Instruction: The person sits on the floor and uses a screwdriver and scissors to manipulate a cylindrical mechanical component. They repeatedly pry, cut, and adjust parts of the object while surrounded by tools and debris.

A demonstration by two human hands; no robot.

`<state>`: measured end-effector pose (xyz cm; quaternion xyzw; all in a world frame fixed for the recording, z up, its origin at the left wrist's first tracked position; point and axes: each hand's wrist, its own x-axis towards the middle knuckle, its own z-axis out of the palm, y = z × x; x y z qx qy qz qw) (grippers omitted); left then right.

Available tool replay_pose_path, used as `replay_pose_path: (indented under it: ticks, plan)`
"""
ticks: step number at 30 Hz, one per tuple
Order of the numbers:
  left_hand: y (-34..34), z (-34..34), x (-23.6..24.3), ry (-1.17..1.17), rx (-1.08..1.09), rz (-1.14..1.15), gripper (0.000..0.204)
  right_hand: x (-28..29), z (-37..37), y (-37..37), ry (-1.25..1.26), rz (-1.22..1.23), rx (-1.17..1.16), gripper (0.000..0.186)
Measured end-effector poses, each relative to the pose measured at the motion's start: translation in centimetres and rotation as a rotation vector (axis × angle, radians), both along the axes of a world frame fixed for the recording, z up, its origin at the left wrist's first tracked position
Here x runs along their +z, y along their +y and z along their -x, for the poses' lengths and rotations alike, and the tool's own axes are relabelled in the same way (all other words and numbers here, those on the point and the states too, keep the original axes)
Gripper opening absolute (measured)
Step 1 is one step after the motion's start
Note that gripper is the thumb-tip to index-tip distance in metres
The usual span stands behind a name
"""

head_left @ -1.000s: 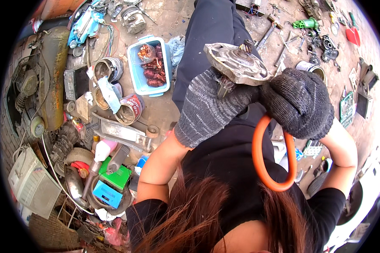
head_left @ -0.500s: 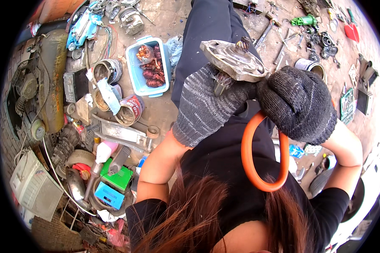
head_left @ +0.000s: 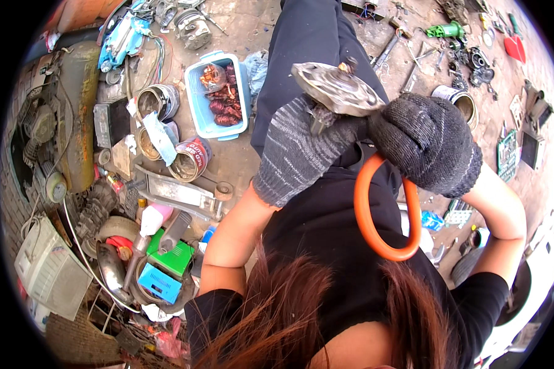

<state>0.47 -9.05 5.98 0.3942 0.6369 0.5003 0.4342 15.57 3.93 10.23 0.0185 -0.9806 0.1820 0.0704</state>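
My left hand, in a grey knitted glove, is closed around the underside of a round metal motor end cover. A short stub with reddish-brown bits stands up from the cover's top, and another metal piece juts out below by my thumb. My right hand, gloved alike, is clenched at the cover's right edge. From beneath it hangs a thick orange loop, like the handle of a tool; the rest of that tool is hidden in my fist. Both hands are over my lap.
Left of my leg stands a light blue basket holding copper-coloured windings. Open tins are beside it. A metal jack-like frame lies near my left elbow. On the right are another tin, a green circuit board and scattered tools.
My right hand has shifted slightly left, and the orange loop has swung up a little. The end cover has tipped slightly in my left hand.
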Motion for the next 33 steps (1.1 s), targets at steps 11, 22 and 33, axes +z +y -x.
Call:
replay_pose_path:
  ticks: [11, 22, 33]
  plan:
    - [-0.1, 0.3, 1.0, -0.036, 0.009, 0.001, 0.033, 1.1, 0.5, -0.5, 0.008, 0.017, -0.039, 0.035]
    - [-0.4, 0.2, 0.1, -0.069, 0.051, -0.057, 0.027, -0.1, 0.6, -0.9, 0.027, 0.02, -0.026, 0.035]
    - [-0.5, 0.4, -0.9, 0.142, 0.075, -0.041, 0.022, -0.8, 1.0, -1.8, -0.03, -0.001, -0.085, 0.042]
